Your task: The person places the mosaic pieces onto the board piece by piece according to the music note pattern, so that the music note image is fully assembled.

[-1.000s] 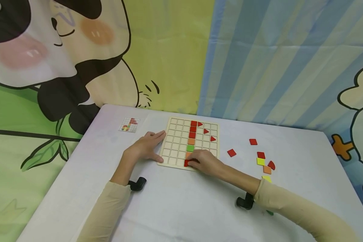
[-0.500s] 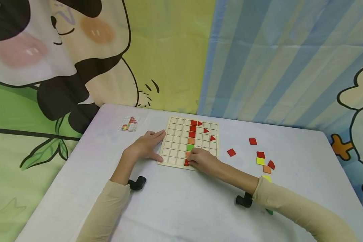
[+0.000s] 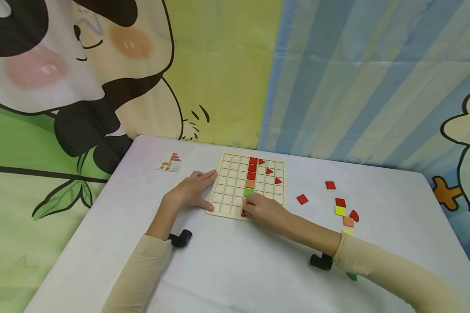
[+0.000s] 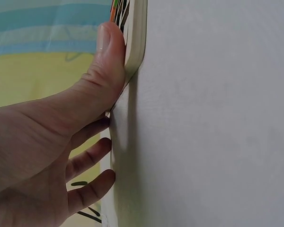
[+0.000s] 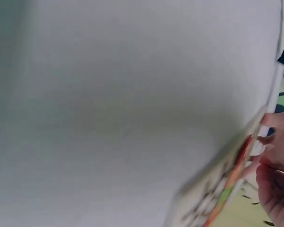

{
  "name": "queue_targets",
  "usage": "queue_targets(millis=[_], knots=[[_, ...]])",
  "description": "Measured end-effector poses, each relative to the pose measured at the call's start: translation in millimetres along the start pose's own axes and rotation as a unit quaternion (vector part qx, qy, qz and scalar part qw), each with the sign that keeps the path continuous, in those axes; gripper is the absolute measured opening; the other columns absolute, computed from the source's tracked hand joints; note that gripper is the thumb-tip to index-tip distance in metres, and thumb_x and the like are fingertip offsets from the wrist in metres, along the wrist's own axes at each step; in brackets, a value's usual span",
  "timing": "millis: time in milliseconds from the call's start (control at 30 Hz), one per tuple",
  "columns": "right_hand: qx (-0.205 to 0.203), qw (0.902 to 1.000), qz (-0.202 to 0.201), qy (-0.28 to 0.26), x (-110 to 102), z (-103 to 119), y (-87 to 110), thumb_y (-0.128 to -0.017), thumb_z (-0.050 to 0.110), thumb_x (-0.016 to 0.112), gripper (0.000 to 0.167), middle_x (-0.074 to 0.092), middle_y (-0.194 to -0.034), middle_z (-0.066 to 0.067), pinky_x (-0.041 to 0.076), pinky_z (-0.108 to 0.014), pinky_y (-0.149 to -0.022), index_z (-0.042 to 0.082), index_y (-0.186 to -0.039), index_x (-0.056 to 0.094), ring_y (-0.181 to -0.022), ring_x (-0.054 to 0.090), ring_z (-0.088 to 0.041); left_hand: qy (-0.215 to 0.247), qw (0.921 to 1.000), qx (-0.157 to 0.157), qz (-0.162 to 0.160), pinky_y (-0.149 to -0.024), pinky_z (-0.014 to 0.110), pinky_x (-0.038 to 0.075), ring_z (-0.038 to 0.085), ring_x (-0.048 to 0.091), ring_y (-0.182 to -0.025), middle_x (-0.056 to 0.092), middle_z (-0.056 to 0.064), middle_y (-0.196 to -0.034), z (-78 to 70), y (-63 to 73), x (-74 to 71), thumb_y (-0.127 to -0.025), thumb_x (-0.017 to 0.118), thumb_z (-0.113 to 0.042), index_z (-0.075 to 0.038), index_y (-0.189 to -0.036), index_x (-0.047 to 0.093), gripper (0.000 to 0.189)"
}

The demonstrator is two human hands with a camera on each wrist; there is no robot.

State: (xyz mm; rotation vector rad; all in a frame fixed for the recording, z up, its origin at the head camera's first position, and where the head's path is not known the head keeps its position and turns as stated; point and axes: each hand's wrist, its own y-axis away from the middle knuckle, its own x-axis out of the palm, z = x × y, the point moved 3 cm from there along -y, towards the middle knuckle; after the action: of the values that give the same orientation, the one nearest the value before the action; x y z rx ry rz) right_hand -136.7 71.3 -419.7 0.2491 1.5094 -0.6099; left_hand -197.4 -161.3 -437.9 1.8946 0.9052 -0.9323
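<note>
My left hand lies along the left edge of a wooden grid board, fingers extended and thumb at its near left corner. In the left wrist view the thumb rests against the board's edge. My right hand pinches at a small red tile in the bottom row, its fingertips hiding most of it. Up the same column run an orange tile partly covered, a green square, an orange square and red squares. Red triangles step down to the right.
A small printed pattern card lies left of the board. Right of it are scattered loose red squares, a yellow square, an orange square and a red quarter-round. A green piece shows beneath the right forearm.
The head view has shifted slightly. My right fingertips have edged left over the bottom red tile, covering more of it. The left hand keeps its place on the board.
</note>
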Motion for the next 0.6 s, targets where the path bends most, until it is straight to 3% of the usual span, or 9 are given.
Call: queue_targets(millis=[133,233,400,600], knots=[[-0.01,0.9994,0.007,0.033,-17.4,7.8,27.8,-0.082,0.016,0.077,0.023,0.066,-0.098,-0.001,0.054,-0.021,-0.073,0.01,-0.104,0.073,-0.089,0.059,-0.014,-0.007,1.0,-0.004,0.001,-0.112,0.052,0.034,0.03,0.022,-0.146,0.014,-0.002,-0.165,-2.3,-2.4,1.2,-0.069,0.082,-0.046,-0.017,-0.157,0.016,0.113],[0.005,0.9993,0.022,0.029,-21.5,7.9,51.2,-0.08,0.017,0.079,0.023,0.067,-0.097,0.001,0.054,-0.02,-0.075,0.013,-0.102,0.073,-0.089,0.06,-0.013,-0.005,1.0,-0.004,-0.002,-0.112,0.052,0.034,0.03,0.023,-0.146,0.015,-0.002,-0.165,-3.7,-0.6,-0.3,-0.069,0.082,-0.045,-0.016,-0.156,0.017,0.113],[0.072,0.9965,0.043,-0.007,-22.0,-2.7,89.0,-0.078,0.02,0.081,0.024,0.069,-0.096,0.003,0.056,-0.021,-0.075,0.016,-0.1,0.073,-0.089,0.061,-0.011,-0.002,1.0,0.0,-0.003,-0.112,0.053,0.034,0.031,0.023,-0.146,0.015,-0.001,-0.165,-3.8,0.0,-2.4,-0.07,0.082,-0.044,-0.015,-0.156,0.017,0.112],[0.142,0.9889,0.033,-0.027,-28.7,-20.7,121.8,-0.077,0.021,0.082,0.03,0.07,-0.097,0.002,0.058,-0.025,-0.075,0.015,-0.105,0.074,-0.093,0.063,-0.014,0.0,1.0,-0.009,0.003,-0.111,0.055,0.035,0.031,0.022,-0.147,0.014,-0.003,-0.165,-3.2,-2.3,0.0,-0.069,0.082,-0.046,-0.018,-0.157,0.015,0.113]])
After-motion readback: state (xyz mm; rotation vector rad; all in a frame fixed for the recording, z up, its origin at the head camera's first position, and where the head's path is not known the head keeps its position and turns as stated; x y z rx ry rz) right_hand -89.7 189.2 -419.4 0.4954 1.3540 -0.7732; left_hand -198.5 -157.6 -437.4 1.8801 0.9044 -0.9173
